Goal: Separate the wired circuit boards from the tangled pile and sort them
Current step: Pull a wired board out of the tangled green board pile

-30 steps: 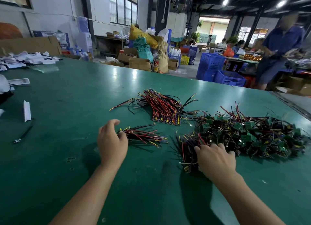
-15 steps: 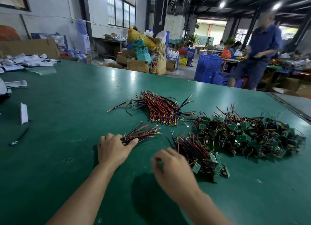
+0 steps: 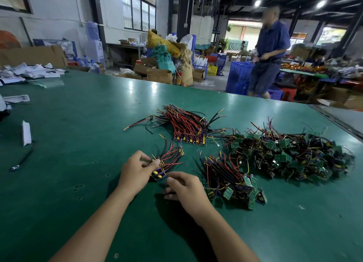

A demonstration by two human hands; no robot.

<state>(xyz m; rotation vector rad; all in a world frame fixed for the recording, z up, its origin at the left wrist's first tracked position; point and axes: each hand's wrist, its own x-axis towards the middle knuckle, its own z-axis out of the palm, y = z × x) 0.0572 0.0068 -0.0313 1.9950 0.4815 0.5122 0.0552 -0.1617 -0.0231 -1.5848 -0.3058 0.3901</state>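
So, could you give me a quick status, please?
Left hand pinches small bundle of red-and-black wired boards; right hand at its edge, grip unclear. Nothing blocking.

From here I cannot tell whether the right hand point(image 3: 186, 189) grips the small bundle of red, black and yellow wired boards point(image 3: 167, 161): its fingertips are tucked under. The left hand point(image 3: 135, 171), pinching that bundle, hides its near end. In the big tangled pile of green boards point(image 3: 290, 155) I cannot separate single pieces. Both forearms point(image 3: 94, 228) run off the bottom edge.
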